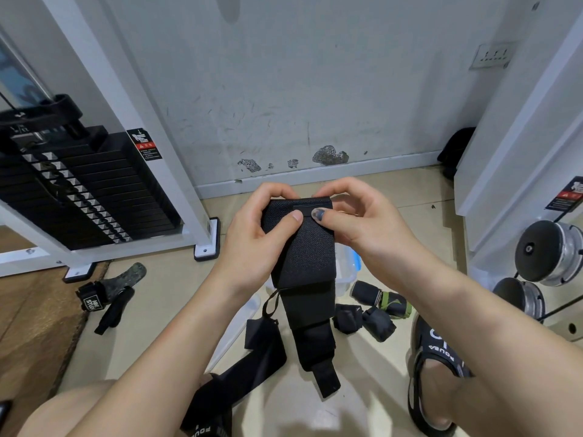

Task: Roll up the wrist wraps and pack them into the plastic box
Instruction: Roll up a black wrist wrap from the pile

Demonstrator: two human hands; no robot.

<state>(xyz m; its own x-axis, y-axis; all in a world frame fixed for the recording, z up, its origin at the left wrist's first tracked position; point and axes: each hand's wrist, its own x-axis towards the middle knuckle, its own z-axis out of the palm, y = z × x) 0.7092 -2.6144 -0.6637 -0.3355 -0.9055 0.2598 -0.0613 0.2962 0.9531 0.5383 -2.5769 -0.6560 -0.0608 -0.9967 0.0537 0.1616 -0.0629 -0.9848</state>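
Nearest, 1 loose wrap (252,357) lies unrolled on the floor. Above it, the left hand (252,234) and right hand (356,222) pinch the top edge of a black wrist wrap (303,257), its tail hanging unrolled, so rolling looks barely begun. Beyond, the plastic box (345,272) sits mostly hidden; about 3 rolled wraps (372,310) wait beside it, unpacked.

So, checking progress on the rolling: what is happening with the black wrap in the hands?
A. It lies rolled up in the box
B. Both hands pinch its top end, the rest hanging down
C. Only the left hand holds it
B: the left hand and right hand both pinch the top of the wrap, whose tail hangs unrolled.
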